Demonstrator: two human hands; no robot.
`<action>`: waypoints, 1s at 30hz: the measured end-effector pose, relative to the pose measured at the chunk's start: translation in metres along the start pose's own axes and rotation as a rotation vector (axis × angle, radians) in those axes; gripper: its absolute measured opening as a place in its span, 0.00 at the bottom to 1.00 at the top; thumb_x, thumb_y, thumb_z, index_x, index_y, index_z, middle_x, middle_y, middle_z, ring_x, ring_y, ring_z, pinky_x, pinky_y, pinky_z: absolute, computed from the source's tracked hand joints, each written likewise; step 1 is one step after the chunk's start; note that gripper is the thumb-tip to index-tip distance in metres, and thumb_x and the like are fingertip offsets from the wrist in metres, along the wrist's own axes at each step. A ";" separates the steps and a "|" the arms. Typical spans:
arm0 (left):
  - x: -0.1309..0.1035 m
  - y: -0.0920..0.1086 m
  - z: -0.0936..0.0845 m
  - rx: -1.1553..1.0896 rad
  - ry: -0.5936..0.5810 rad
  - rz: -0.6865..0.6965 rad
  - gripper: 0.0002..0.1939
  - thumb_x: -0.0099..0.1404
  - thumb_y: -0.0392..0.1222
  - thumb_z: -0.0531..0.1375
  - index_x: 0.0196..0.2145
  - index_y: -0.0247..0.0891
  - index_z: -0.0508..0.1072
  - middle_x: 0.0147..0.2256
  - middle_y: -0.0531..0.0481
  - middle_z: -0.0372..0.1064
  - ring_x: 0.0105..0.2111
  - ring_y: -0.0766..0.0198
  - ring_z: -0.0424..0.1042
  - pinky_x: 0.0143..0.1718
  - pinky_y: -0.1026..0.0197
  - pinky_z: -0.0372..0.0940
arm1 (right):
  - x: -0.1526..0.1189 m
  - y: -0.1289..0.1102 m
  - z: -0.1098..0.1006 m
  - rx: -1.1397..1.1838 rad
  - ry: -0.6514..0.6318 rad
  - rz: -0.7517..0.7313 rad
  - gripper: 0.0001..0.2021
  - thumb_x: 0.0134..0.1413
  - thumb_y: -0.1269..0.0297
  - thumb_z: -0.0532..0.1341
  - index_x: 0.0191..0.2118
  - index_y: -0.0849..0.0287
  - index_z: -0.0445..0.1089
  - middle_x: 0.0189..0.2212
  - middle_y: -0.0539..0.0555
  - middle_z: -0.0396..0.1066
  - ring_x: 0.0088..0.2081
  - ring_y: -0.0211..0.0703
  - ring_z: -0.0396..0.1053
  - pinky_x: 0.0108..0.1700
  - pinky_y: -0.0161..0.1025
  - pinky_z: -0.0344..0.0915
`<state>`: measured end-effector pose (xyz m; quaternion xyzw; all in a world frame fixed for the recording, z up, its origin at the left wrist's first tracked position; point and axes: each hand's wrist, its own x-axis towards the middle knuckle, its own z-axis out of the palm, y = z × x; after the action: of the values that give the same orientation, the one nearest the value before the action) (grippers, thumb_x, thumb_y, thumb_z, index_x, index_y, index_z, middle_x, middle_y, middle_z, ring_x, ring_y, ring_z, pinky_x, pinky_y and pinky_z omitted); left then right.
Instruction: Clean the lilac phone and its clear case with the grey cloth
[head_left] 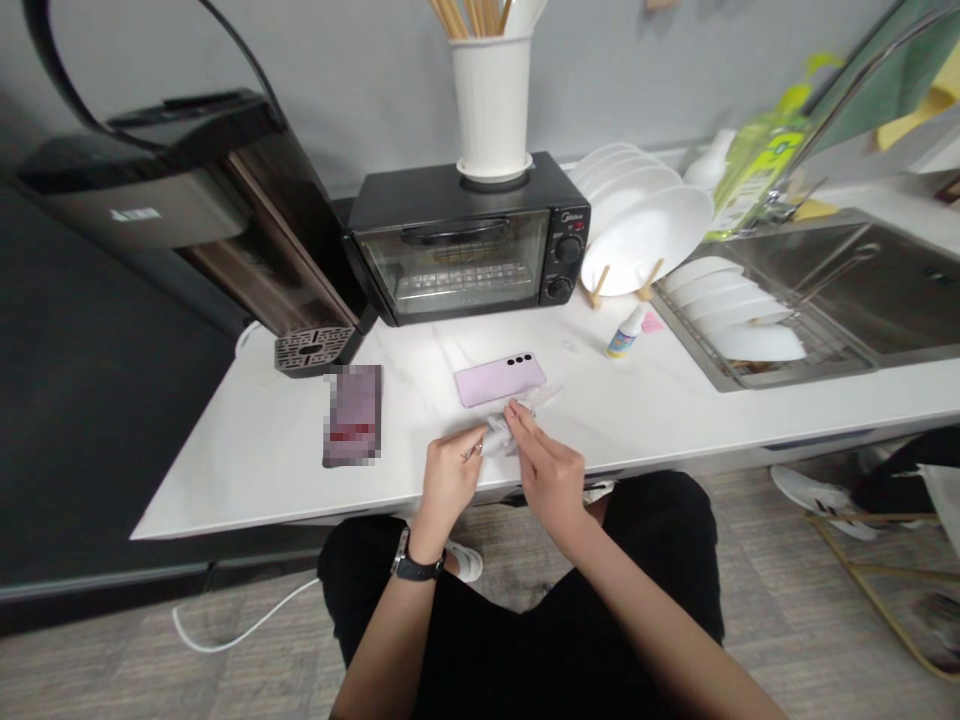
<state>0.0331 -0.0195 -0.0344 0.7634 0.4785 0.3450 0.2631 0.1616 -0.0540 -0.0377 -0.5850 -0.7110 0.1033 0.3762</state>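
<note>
My left hand (pixel 452 478) is closed on a crumpled whitish cloth (pixel 496 437) just over the counter's front edge. A ring and a wristwatch (pixel 415 560) show on that arm. My right hand (pixel 553 478) presses its fingers together on the other side of the same cloth. Something clear and thin (pixel 550 395) sticks out past the right fingertips; I cannot make out what it is. Just beyond the hands, a lilac smartphone (pixel 496 382) lies on the counter with its back and camera lenses up.
The white counter (pixel 262 480) bears a blurred purple item (pixel 356 415), a drink machine (pixel 247 220), a toaster oven (pixel 465 250) and a small spray bottle (pixel 625 335). White plates (pixel 645 240) stand in a rack before the sink (pixel 862 280). A white cable (pixel 240 635) lies on the floor.
</note>
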 end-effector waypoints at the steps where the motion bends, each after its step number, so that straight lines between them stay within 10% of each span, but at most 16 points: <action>1: 0.000 -0.001 -0.001 0.009 0.000 0.002 0.11 0.53 0.34 0.47 0.27 0.37 0.69 0.23 0.52 0.68 0.26 0.66 0.66 0.29 0.64 0.61 | -0.002 -0.005 0.003 0.014 -0.026 -0.035 0.24 0.46 0.77 0.43 0.50 0.52 0.41 0.49 0.46 0.45 0.46 0.42 0.52 0.43 0.41 0.59; 12: 0.000 0.004 -0.008 0.004 -0.037 0.018 0.14 0.53 0.33 0.46 0.35 0.41 0.66 0.35 0.54 0.66 0.34 0.66 0.65 0.34 0.65 0.60 | 0.003 -0.007 -0.003 0.023 -0.158 -0.278 0.25 0.45 0.77 0.44 0.49 0.47 0.43 0.48 0.42 0.48 0.44 0.40 0.56 0.43 0.38 0.61; 16: 0.000 -0.002 -0.003 0.039 -0.037 -0.006 0.11 0.53 0.33 0.47 0.26 0.37 0.69 0.25 0.54 0.68 0.26 0.66 0.66 0.28 0.65 0.61 | 0.007 0.010 -0.016 -0.035 -0.120 -0.214 0.24 0.45 0.78 0.43 0.49 0.46 0.44 0.47 0.42 0.49 0.44 0.37 0.55 0.42 0.34 0.60; 23: 0.003 0.005 0.003 -0.098 -0.011 -0.020 0.16 0.54 0.34 0.46 0.38 0.49 0.63 0.38 0.62 0.64 0.38 0.68 0.64 0.41 0.64 0.59 | 0.018 0.035 -0.040 -0.140 0.016 0.011 0.24 0.45 0.80 0.42 0.49 0.53 0.44 0.49 0.44 0.46 0.48 0.35 0.49 0.47 0.34 0.53; 30: 0.001 0.002 0.003 -0.013 0.031 -0.006 0.12 0.52 0.33 0.47 0.32 0.38 0.68 0.30 0.54 0.68 0.30 0.66 0.66 0.33 0.65 0.61 | 0.009 0.008 -0.024 -0.103 -0.048 -0.029 0.26 0.44 0.80 0.43 0.50 0.51 0.42 0.49 0.43 0.45 0.47 0.36 0.51 0.46 0.34 0.56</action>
<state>0.0373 -0.0194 -0.0340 0.7548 0.4825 0.3592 0.2615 0.1828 -0.0502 -0.0220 -0.5906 -0.7326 0.0749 0.3301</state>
